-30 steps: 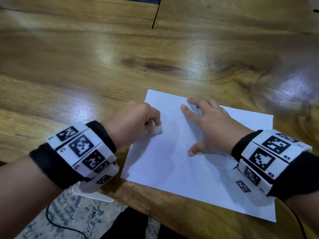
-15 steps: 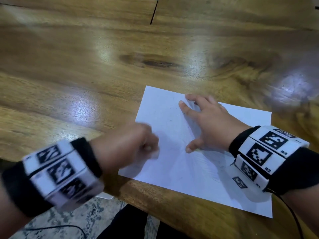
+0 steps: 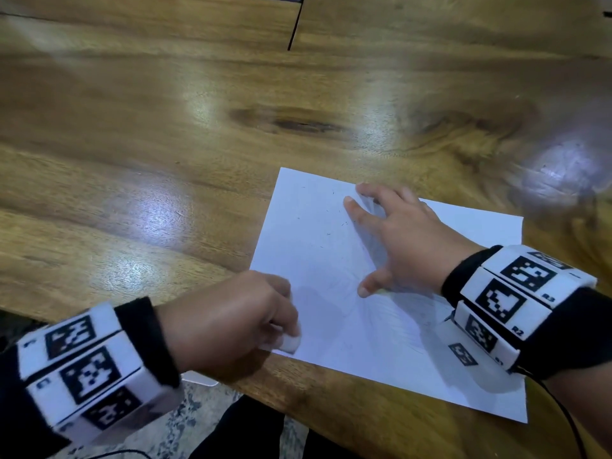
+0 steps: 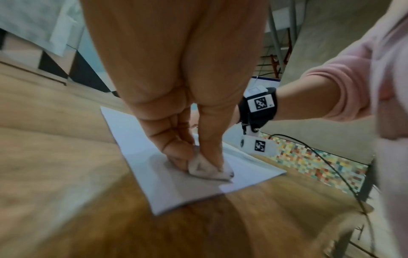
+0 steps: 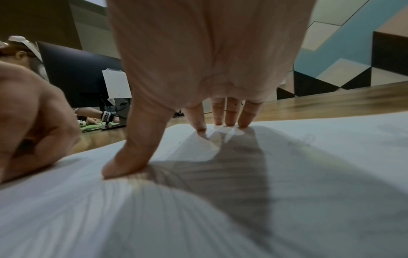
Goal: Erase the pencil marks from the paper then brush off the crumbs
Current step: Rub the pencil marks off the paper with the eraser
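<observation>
A white sheet of paper (image 3: 331, 260) lies near the front edge of the wooden table (image 3: 165, 127), with faint pencil marks and small dark eraser crumbs (image 3: 331, 226) scattered near its far left part. My left hand (image 3: 231, 323) pinches a white eraser (image 3: 288, 342) and presses it on the paper's near left corner; the left wrist view shows the eraser (image 4: 205, 169) between thumb and fingers on the paper (image 4: 176, 192). My right hand (image 3: 397, 240) lies spread with straight fingers (image 5: 229, 113) and thumb pressing the paper (image 5: 309, 174) flat.
The table's front edge runs just below the paper, with patterned floor (image 3: 185, 425) beneath. A cable (image 3: 569, 419) trails from the right wrist band. In the right wrist view a dark monitor (image 5: 73, 73) and another person's hand (image 5: 92, 118) show at the far side.
My left hand has slid the eraser toward me, from the paper's left middle down to its near left corner. The right hand has stayed pressed on the sheet.
</observation>
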`<state>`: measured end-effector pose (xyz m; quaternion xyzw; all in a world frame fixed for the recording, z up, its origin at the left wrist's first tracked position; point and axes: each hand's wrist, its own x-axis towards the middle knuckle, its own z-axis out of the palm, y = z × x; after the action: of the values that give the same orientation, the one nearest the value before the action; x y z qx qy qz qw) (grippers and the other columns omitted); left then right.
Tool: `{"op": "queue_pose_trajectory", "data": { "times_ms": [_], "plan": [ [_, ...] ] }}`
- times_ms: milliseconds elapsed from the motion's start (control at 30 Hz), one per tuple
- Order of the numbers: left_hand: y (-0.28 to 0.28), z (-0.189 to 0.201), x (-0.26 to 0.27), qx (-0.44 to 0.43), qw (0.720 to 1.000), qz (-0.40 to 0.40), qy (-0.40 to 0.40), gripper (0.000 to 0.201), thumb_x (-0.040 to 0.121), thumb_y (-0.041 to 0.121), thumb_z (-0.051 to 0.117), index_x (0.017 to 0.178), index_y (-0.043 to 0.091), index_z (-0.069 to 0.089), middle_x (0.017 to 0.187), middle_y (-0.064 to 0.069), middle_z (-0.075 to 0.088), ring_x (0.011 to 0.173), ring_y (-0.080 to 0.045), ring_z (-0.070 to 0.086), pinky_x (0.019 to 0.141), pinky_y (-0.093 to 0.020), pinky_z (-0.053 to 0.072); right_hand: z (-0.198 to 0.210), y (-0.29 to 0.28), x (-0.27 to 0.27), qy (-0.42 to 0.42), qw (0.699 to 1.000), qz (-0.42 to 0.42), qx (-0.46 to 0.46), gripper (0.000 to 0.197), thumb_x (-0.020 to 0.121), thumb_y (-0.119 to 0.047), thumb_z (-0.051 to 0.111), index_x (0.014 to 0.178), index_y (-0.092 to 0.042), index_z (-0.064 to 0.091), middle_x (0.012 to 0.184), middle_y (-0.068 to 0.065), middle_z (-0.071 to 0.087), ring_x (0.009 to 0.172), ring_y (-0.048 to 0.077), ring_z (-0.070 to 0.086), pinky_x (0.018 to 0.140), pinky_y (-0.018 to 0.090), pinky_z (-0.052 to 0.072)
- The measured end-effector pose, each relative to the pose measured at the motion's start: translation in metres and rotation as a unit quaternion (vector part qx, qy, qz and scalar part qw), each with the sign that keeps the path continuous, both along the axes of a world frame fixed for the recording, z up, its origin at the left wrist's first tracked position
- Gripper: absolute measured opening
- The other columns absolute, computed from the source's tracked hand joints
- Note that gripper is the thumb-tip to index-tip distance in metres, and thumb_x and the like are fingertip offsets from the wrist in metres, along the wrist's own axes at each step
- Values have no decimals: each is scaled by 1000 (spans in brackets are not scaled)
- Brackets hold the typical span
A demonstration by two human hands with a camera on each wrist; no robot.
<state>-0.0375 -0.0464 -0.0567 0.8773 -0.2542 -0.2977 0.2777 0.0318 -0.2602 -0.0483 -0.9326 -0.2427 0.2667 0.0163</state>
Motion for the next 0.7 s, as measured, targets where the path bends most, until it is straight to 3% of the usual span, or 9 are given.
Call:
{"op": "queue_pose_trajectory", "data": {
  "times_ms": [67, 167, 233, 367, 500, 567, 700],
  "plan": [
    [-2, 1, 16, -22, 999, 23, -40, 17, 73, 32, 60, 76, 20, 71, 70, 12, 54, 61, 0, 52, 59, -2, 33, 0, 0, 0, 0, 1000, -2, 2, 116, 61, -60, 72, 147, -28, 0, 153, -7, -8, 138, 20, -3, 116, 34, 9],
    [-4, -2, 31, -17, 993, 43, -106, 38, 74, 45, 50, 70, 13, 70, 69, -3, 61, 59, -12, 58, 57, -16, 39, 0, 0, 0, 0, 1000, -1, -1, 116, 62, -59, 72, 147, -27, 0, 153, -7, -7, 138, 20, -3, 116, 34, 9],
    [1, -2, 20, -21, 995, 24, -95, 39, 77, 43, 47, 66, 11, 66, 67, 3, 55, 57, -7, 54, 56, -20, 39, 0, 0, 0, -3, 1000, 1, -2, 116, 62, -59, 72, 147, -27, 0, 153, -6, -7, 138, 21, -3, 116, 34, 10],
    [16, -1, 0, 6, 1000, 12, -12, 4, 79, 18, 64, 77, 21, 66, 67, 22, 44, 61, 13, 48, 59, -3, 33, 0, 0, 0, -1, 1000, -2, 0, 116, 61, -59, 72, 147, -27, 0, 153, -6, -7, 139, 21, -3, 115, 34, 10],
    [7, 1, 28, -11, 995, 42, -94, 6, 76, 27, 68, 73, 21, 69, 70, 9, 55, 61, 3, 50, 59, -8, 34, -2, 1, 0, -6, 1000, -1, -1, 117, 61, -60, 72, 147, -26, 0, 153, -6, -6, 138, 21, -1, 115, 35, 11],
    [5, -1, 34, -17, 991, 65, -115, 5, 77, 26, 69, 76, 21, 69, 73, 5, 56, 64, 6, 50, 59, -7, 35, -1, 1, 0, -6, 1000, 1, -2, 117, 61, -60, 72, 147, -26, 1, 153, -5, -5, 138, 21, -1, 116, 35, 12],
    [18, 0, 2, -26, 998, 32, -47, 9, 75, 30, 62, 69, 24, 63, 67, 20, 44, 63, 16, 46, 60, 1, 30, -1, 0, 0, -5, 1000, 1, 1, 117, 61, -60, 72, 147, -26, 1, 153, -5, -5, 139, 21, -1, 116, 35, 11]
  ]
}}
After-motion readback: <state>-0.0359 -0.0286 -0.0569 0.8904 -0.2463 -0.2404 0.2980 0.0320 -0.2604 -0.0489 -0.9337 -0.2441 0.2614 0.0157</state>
